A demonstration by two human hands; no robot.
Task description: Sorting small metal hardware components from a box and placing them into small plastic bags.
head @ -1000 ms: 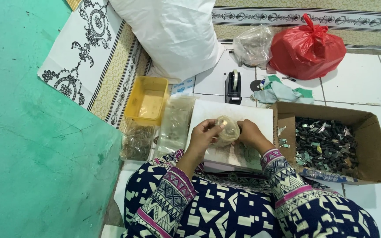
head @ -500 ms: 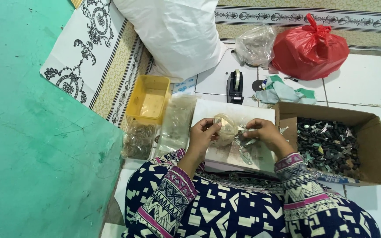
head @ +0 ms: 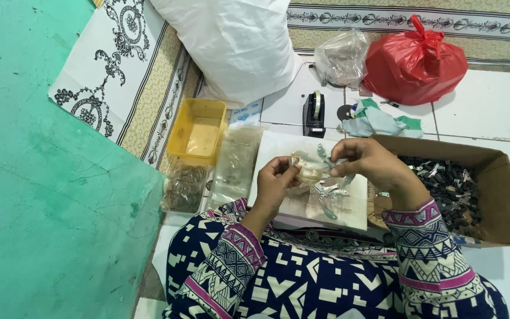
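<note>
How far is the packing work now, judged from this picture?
Done: filled small bags lie beside the yellow tray. In hand: the left hand holds a small clear bag, and the right hand brings a small metal piece to it. Left: loose pieces on the board, and many more in the cardboard box.

The right hand [head: 373,164] has shifted away from the left hand [head: 277,180] — one second ago both were cupped together around the small clear plastic bag [head: 306,170]. The right-hand fingertips [head: 339,171] now pinch at the bag's right edge, and the left hand's grip on the bag is retained — slightly lower.
</note>
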